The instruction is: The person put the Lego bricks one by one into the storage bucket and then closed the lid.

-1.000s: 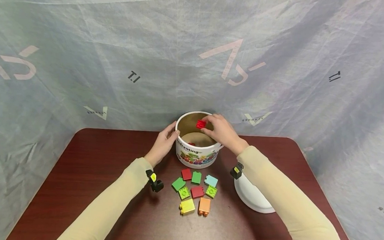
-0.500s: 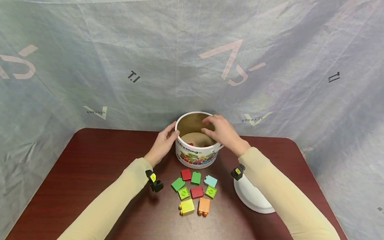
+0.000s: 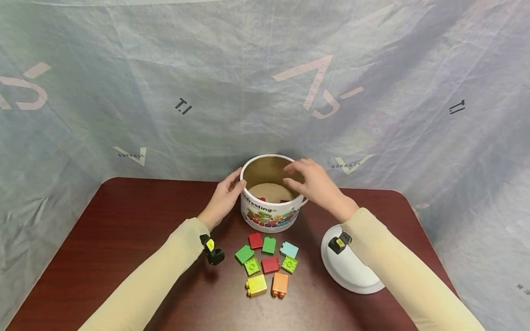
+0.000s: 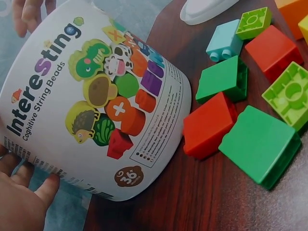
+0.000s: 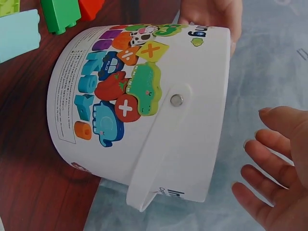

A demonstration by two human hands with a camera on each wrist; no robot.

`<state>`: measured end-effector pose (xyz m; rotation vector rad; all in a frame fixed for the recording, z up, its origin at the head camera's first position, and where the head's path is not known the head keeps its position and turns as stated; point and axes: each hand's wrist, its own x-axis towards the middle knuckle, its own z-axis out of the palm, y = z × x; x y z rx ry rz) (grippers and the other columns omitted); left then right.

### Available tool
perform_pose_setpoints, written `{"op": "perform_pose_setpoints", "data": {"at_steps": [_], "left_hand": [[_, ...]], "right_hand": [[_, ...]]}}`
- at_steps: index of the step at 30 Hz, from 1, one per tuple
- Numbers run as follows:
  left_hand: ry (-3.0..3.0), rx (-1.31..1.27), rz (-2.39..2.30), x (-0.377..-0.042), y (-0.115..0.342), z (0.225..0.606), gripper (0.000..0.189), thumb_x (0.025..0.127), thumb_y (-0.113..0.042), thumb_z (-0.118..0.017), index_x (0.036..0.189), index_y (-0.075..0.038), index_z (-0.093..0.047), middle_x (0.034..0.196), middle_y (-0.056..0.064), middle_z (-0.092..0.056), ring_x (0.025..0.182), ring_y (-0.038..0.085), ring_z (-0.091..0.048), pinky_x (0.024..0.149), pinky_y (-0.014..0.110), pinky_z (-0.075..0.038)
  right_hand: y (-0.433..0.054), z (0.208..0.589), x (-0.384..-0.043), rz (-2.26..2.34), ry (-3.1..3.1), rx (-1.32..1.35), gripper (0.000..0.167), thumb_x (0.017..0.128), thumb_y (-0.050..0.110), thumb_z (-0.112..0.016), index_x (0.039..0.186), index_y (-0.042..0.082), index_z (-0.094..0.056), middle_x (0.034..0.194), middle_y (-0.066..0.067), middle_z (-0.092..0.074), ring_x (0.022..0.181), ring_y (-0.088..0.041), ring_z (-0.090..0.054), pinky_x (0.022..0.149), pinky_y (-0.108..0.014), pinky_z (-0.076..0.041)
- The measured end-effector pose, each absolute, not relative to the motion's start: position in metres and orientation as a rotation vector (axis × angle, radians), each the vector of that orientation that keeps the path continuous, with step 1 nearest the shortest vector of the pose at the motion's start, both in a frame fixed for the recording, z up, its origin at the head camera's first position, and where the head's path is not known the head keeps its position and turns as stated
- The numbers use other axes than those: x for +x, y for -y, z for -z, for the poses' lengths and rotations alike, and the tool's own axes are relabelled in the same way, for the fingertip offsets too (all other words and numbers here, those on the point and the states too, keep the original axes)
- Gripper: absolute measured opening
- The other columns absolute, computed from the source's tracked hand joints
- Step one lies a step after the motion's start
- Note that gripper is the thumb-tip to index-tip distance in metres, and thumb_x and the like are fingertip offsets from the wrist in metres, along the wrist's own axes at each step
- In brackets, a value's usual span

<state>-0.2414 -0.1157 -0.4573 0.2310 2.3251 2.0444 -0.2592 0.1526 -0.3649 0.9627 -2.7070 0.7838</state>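
Note:
A white bucket (image 3: pixel 268 219) with colourful printed pictures stands upright at the back of the table, its top uncovered. My left hand (image 3: pixel 222 197) holds the bucket's left side near the rim, thumb towards the front; in the left wrist view the thumb (image 4: pixel 48 192) rests against the printed wall. My right hand (image 3: pixel 317 185) hovers at the bucket's right rim, fingertips above the opening, fingers loosely bent with nothing in them. The right wrist view shows this hand (image 5: pixel 281 166) apart from the bucket. Small red bricks (image 3: pixel 261 199) lie inside, partly hidden by the front rim.
Several toy bricks lie in front of the bucket, among them a yellow brick (image 3: pixel 256 285), an orange brick (image 3: pixel 280 284) and a light blue brick (image 3: pixel 289 249). A white lid (image 3: pixel 350 267) lies at the right under my forearm. A grey sheet (image 3: pixel 206 81) hangs behind the table.
My right hand has let go of a red brick, which dropped into the bucket, and has since shifted slightly right. My left hand has stayed on the bucket.

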Motion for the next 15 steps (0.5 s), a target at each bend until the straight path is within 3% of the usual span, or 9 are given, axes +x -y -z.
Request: {"op": "perform_pose_setpoints", "data": {"at_steps": [7,15], "left_hand": [[-2.334,0.216,-2.037,-0.242,0.116,0.457,0.06,0.111,-0.022,-0.052,0.165,-0.006,-0.029,0.169,0.014,-0.031,0.154,0.029,-0.032,0.123,0.045,-0.032],[-2.326,0.23,-2.046,-0.241,0.116,0.457,0.06,0.111,-0.021,-0.052,0.164,-0.005,-0.03,0.168,0.015,-0.031,0.154,0.03,-0.032,0.123,0.046,-0.032]], "right_hand": [[-0.164,0.363,-0.247,-0.8,2.689,0.965,0.028,0.096,0.015,-0.076,0.12,0.001,-0.072,0.114,-0.013,-0.072,0.114,-0.033,-0.062,0.099,-0.051,-0.052],[-0.183,0.365,-0.233,-0.797,2.64,0.973,0.025,0.097,0.015,-0.075,0.119,0.005,-0.073,0.115,-0.01,-0.072,0.108,-0.03,-0.063,0.086,-0.048,-0.056]]}}
